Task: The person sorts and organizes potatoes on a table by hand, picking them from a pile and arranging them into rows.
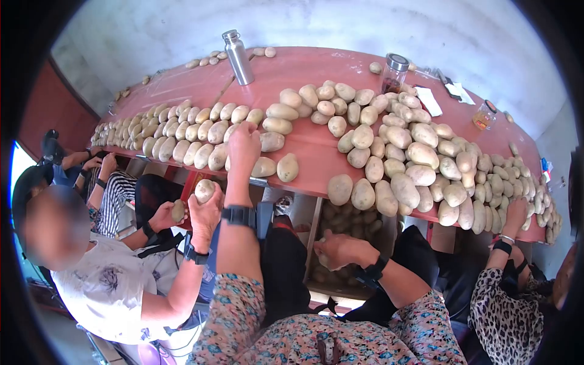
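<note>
My left hand (244,147) reaches over the front of the rows of potatoes (182,131) on the red table (292,70). Its fingers are curled, and the back of the hand hides what they hold, if anything. Single potatoes (288,167) lie just right of it near the table edge. Lower down, my right hand (345,249) is closed around a potato (326,263), mostly covered by the fingers. That hand hovers over a box (314,228) of potatoes below the table edge, between my knees.
A large potato pile (420,155) covers the table's right side. Behind stand a steel bottle (238,58), a glass jar (394,73) and a small jar (485,115). A co-worker on the left holds a potato (204,190); another co-worker's hand (517,216) touches the pile at right.
</note>
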`<state>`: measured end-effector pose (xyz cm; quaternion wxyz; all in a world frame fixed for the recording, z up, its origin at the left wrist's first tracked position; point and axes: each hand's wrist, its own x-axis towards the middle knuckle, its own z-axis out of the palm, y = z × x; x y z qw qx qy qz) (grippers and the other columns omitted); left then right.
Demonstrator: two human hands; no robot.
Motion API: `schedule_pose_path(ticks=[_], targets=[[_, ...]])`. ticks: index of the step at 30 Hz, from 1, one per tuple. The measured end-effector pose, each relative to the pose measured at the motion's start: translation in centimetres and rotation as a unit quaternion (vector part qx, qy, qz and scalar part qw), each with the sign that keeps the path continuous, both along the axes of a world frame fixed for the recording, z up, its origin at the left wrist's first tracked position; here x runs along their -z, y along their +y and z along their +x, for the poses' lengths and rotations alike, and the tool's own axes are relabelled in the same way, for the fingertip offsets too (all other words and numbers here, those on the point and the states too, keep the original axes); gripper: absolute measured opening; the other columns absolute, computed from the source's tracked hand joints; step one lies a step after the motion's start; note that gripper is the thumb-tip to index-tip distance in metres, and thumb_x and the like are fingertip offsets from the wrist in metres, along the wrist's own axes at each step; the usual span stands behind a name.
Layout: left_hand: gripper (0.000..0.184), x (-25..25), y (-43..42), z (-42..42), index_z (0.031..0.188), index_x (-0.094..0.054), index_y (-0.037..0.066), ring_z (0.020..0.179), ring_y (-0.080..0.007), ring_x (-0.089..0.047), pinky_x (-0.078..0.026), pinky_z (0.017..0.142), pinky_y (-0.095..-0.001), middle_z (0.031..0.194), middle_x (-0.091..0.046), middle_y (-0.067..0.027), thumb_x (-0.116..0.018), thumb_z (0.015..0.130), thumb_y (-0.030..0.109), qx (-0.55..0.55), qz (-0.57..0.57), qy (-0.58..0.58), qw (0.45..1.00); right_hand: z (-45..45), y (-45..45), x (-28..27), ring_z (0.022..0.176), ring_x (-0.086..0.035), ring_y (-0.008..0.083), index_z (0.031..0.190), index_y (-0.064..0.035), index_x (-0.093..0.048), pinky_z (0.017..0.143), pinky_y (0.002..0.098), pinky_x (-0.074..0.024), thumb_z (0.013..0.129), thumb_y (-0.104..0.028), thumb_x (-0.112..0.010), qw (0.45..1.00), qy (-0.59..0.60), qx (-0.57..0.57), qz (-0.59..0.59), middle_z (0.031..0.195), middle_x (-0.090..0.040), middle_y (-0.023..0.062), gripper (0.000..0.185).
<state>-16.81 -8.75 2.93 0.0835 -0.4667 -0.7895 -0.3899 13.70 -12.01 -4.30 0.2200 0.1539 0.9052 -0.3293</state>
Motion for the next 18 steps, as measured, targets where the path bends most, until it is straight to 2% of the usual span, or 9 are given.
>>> schedule_pose_path(ticks=[3,6,7,10,16,18], targets=[[0.022,-1.0,2.0,-1.1,0.101,-0.068,0.003,0.093,-0.0369,-0.065,-0.050,0.084,-0.0458,0.097,-0.068,-0.0216,-0.054,0.084,0.005,0.032,-0.127,0.083,0.988,0.5,-0.1,-0.6,0.089,-0.062,0.0397,0.115,-0.0113,-0.058,0.076,0.0446,-0.0515,0.076,-0.013,-0.061,0.998,0.037,-0.016,0.040,0.112,-0.050,0.0245,0.039],[0.021,-0.7,4.0,-2.1,0.100,-0.069,0.004,0.098,-0.0362,-0.065,-0.050,0.085,-0.0448,0.098,-0.068,-0.0217,-0.055,0.085,0.007,0.049,-0.261,0.103,0.959,1.6,-0.4,-0.2,0.087,-0.062,0.0392,0.114,-0.0098,-0.059,0.075,0.0448,-0.0520,0.079,-0.014,-0.060,0.996,0.043,-0.016,0.081,0.109,-0.050,0.0246,0.035],[0.027,-0.7,4.3,-2.3,0.105,-0.067,0.005,0.099,-0.0349,-0.064,-0.050,0.086,-0.0430,0.102,-0.068,-0.0192,-0.060,0.080,0.010,0.064,-0.311,0.094,0.944,1.9,-0.6,0.0,0.087,-0.063,0.0391,0.113,-0.0093,-0.060,0.074,0.0451,-0.0521,0.080,-0.014,-0.060,0.994,0.043,-0.018,0.095,0.108,-0.050,0.0244,0.034],[0.034,-0.2,5.2,-2.8,0.111,-0.067,0.006,0.101,-0.0327,-0.065,-0.050,0.088,-0.0417,0.105,-0.068,-0.0180,-0.064,0.077,0.011,0.093,-0.366,0.079,0.923,1.7,-1.2,0.6,0.105,-0.062,0.0338,0.123,-0.0120,-0.061,0.081,0.0416,-0.0539,0.067,-0.016,-0.073,0.990,-0.012,-0.003,0.140,0.122,-0.050,0.0235,0.057],[0.054,-0.7,5.8,-4.3,0.117,-0.065,0.009,0.106,-0.0312,-0.062,-0.050,0.089,-0.0394,0.112,-0.065,-0.0154,-0.079,0.066,0.015,0.169,-0.437,0.092,0.879,2.0,-1.8,1.0,0.105,-0.064,0.0333,0.122,-0.0097,-0.062,0.079,0.0402,-0.0549,0.068,-0.015,-0.074,0.991,0.038,0.012,0.130,0.128,-0.048,0.0240,0.055],[0.054,-0.8,5.3,-3.8,0.115,-0.065,0.010,0.106,-0.0315,-0.060,-0.049,0.088,-0.0395,0.112,-0.061,-0.0135,-0.081,0.063,0.014,0.175,-0.431,0.110,0.878,1.9,-1.7,0.5,0.103,-0.064,0.0327,0.122,-0.0094,-0.062,0.076,0.0421,-0.0553,0.069,-0.016,-0.074,0.989,0.016,-0.011,0.149,0.131,-0.047,0.0245,0.055]])
